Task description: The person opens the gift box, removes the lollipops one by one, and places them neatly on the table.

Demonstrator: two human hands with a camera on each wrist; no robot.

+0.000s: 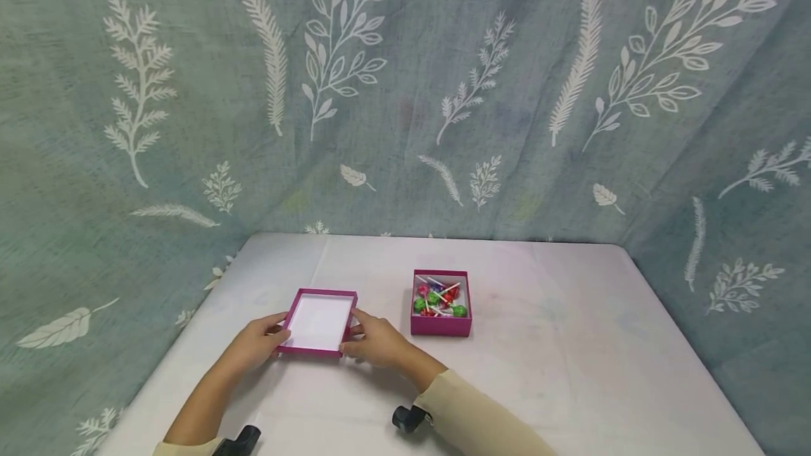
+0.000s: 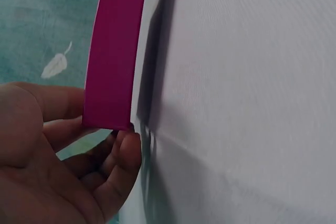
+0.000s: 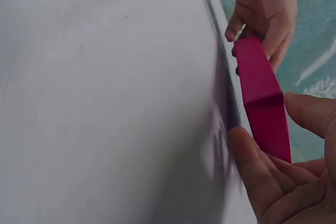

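Both hands hold a shallow magenta box lid (image 1: pixel 319 352) with its white inside facing up, left of the middle of the table. My left hand (image 1: pixel 253 343) grips its left side, thumb over the rim and fingers below. On the opposite side, my right hand (image 1: pixel 379 341) holds the lid with thumb at the near corner. In the left wrist view a magenta side wall (image 2: pixel 115 51) shows between the left thumb and fingers. The right wrist view shows the lid's corner (image 3: pixel 265 100) between both hands, close over the table. To the right stands an open magenta box (image 1: pixel 441 326) of wrapped lollipops (image 1: pixel 437 298).
The table (image 1: pixel 570 343) has a white cloth. Behind it and along both sides hangs a green-blue curtain (image 1: pixel 405 90) with white leaf prints. Black wrist devices (image 1: pixel 408 419) sit at the cuffs of the beige sleeves (image 1: pixel 481 417).
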